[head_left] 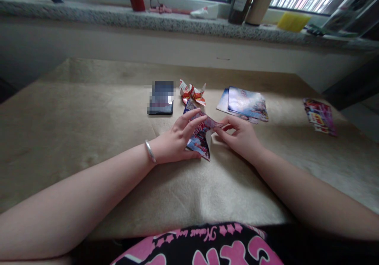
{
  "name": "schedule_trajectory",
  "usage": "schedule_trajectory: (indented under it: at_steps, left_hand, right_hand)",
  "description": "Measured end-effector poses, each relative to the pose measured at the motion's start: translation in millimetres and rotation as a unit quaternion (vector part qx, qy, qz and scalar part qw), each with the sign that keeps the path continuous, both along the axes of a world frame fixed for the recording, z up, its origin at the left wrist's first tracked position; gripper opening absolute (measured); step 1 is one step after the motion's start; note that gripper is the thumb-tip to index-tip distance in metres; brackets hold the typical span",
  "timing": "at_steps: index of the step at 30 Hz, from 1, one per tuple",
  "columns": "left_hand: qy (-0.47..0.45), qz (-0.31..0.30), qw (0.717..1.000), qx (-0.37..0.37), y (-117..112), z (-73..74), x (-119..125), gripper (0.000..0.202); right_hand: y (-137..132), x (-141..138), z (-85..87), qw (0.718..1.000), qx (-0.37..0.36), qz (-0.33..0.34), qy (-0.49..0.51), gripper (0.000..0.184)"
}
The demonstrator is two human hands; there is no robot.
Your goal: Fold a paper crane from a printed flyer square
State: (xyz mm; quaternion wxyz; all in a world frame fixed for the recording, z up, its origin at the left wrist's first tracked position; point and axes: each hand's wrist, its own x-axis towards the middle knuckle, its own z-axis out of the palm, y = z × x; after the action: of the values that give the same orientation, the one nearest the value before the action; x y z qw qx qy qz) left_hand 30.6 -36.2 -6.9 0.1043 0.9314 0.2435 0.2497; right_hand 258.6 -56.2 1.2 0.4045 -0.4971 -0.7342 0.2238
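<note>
Head view. Worked at the middle of the beige felt-like table cloth, with wide bare cloth open to the left and toward the near edge. Held the glossy colour-printed folded paper piece just above the cloth. Clamped its lower part with the left hand, fingers narrow and laid along the print, thumb below. Pinched its pointed right tip with the right hand, thumb and forefinger closed on a crease. Wore a smooth silver bangle at the left wrist. Had less room beyond: a flat dark rectangular phone, a spiky red-and-white folded paper figure and a loose stack of shiny blue printed sheets near the hands; a pink printed sheet well apart, by the right edge.
</note>
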Motion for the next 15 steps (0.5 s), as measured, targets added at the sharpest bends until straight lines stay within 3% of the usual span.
schedule_trajectory:
  at_steps: [7, 15]
  left_hand:
    - [-0.01, -0.007, 1.0, 0.023, 1.3, -0.7, 0.2, 0.111]
    - [0.023, 0.023, 0.994, 0.107, 1.6, 2.1, 0.7, 0.105]
  right_hand:
    - [-5.7, -2.5, 3.4, 0.998, 0.021, 0.007, -0.065, 0.015]
    - [-6.4, -1.2, 1.7, 0.991, 0.077, 0.062, -0.088, 0.008]
